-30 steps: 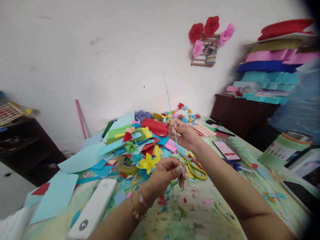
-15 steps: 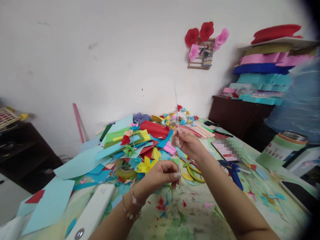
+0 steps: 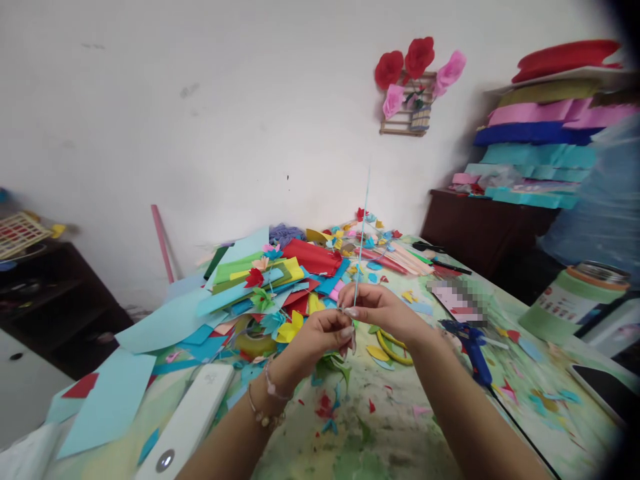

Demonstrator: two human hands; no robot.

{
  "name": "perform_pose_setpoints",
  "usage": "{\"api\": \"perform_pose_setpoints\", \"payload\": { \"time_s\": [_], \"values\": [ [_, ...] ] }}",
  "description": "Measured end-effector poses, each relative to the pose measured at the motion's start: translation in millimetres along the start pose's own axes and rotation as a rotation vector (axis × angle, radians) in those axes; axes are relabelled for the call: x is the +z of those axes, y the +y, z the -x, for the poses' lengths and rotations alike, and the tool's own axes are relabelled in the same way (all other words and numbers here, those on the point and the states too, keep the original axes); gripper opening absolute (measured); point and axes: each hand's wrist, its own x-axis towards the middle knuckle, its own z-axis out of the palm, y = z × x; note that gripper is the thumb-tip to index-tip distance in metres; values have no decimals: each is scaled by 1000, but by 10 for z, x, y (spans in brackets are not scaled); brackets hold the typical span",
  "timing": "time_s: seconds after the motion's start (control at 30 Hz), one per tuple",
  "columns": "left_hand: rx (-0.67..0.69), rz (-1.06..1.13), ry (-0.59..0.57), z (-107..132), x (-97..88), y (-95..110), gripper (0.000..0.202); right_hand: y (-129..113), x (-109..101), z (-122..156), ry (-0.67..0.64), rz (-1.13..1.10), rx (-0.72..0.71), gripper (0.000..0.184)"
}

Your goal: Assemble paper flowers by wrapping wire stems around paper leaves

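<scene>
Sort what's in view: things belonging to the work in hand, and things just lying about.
Likely part of the work:
thin blue strand, held by left hand and right hand
perhaps yellow paper flower and blue glue gun, neither held

Probably just lying about:
green flask
white device with round button
pink rod
</scene>
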Motion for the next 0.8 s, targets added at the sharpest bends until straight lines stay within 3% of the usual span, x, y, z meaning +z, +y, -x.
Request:
{"api": "perform_pose_setpoints", "payload": {
  "time_s": [0.17,0.27,0.4,0.8],
  "values": [
    [-8,34,9,-25,-25,-48,43,128,10,13,90,96,-73,22],
    [-15,55,60,-47,-37,-64,41,169,-16,5,176,214,-29,29],
    [-38,83,66,-70,-35,-92,43,184,-32,9,124,166,10,33],
    [-134,271,55,-76,-6,-129,41,358,-92,-50,109,71,-220,23]
  ]
}}
